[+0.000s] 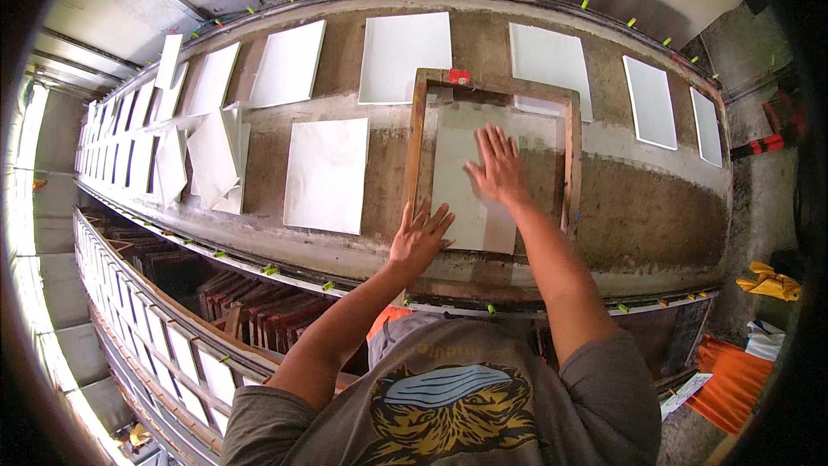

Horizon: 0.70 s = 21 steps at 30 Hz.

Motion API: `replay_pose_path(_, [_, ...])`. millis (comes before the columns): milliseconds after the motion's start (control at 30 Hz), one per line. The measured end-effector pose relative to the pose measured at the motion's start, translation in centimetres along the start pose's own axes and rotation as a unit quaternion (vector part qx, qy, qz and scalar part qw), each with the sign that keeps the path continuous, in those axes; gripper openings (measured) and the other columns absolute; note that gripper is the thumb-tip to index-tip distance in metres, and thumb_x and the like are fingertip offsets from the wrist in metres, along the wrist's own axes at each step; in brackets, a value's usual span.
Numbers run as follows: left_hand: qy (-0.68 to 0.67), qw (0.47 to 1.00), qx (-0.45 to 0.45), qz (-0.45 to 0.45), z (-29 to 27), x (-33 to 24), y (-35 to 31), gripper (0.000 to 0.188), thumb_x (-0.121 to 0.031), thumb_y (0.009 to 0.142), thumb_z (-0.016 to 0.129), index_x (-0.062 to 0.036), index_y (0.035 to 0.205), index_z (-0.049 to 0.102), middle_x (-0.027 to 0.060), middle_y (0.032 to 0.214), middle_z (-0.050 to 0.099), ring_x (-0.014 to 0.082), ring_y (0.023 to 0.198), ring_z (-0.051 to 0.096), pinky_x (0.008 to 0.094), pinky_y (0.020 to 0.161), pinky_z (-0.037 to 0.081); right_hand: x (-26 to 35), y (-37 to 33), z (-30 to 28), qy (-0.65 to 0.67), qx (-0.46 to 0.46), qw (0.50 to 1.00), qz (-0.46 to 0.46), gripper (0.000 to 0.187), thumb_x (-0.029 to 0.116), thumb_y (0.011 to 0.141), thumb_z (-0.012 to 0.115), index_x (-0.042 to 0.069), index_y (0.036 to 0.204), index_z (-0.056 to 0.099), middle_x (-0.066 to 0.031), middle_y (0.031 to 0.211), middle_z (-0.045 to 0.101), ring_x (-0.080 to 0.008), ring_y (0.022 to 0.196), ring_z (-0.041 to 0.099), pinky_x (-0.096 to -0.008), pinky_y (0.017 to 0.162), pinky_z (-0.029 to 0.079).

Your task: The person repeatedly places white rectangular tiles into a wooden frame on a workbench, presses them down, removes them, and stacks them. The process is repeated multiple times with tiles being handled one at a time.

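A wooden-framed screen (494,174) lies flat on the long worktop (655,216), directly in front of the person. Beneath its mesh a pale sheet (457,164) shows through, so the frame appears positioned to sit squarely over that one sheet.

The left hand (420,236) rests at the near left corner of the screen, fingers spread and palm down on the mesh beside the left rail. It grips nothing; the flat contact appears to serve to steady the frame against sliding.

The right hand (496,166) lies flat near the middle of the screen, fingers extended and slightly fanned toward the far rail. It also holds nothing; the open palm spreads pressure over the mesh, apparently pressing it against the sheet below.

Left of the screen, a bare sheet (327,174) lies flat on the worktop. Beyond the screen's far rail, a further row of sheets (404,57) follows the worktop's far edge, each set apart from the next. A small red object (459,77) sits on the screen's far rail; what it is cannot be determined.
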<state>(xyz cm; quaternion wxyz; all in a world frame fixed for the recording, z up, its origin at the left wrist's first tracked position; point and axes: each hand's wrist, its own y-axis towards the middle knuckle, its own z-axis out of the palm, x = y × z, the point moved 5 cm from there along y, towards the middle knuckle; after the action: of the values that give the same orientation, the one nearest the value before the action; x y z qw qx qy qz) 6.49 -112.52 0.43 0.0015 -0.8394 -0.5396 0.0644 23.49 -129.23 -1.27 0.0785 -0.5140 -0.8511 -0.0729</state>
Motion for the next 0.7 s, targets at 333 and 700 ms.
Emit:
replay_pose_path(333, [-0.021,1.000,0.011,-0.019,-0.3,0.1,-0.2,0.061,-0.049,0.097,0.054,-0.0215,0.151,0.046,0.0001,0.158,0.041,0.0289,0.149,0.030,0.0582,0.122,0.017,1.4,-6.1,0.7,-0.020,0.038,0.996,0.080,0.082,0.059,0.101,0.044,0.012,0.162,0.017,-0.0151,0.168,0.015,-0.0343,0.155,0.014,-0.0516,0.125,0.017])
replay_pose_path(700, [-0.041,0.999,-0.007,0.006,-0.5,0.3,0.0,0.053,-0.045,0.099,0.055,-0.0192,0.145,0.053,0.0025,0.157,0.043,0.0292,0.150,0.028,0.0582,0.123,0.014,-0.2,-7.0,-0.2,0.036,0.020,0.996,0.075,0.076,0.054,0.100,0.052,0.014,0.160,0.026,-0.0175,0.167,0.018,-0.0365,0.154,0.017,-0.0554,0.123,0.018])
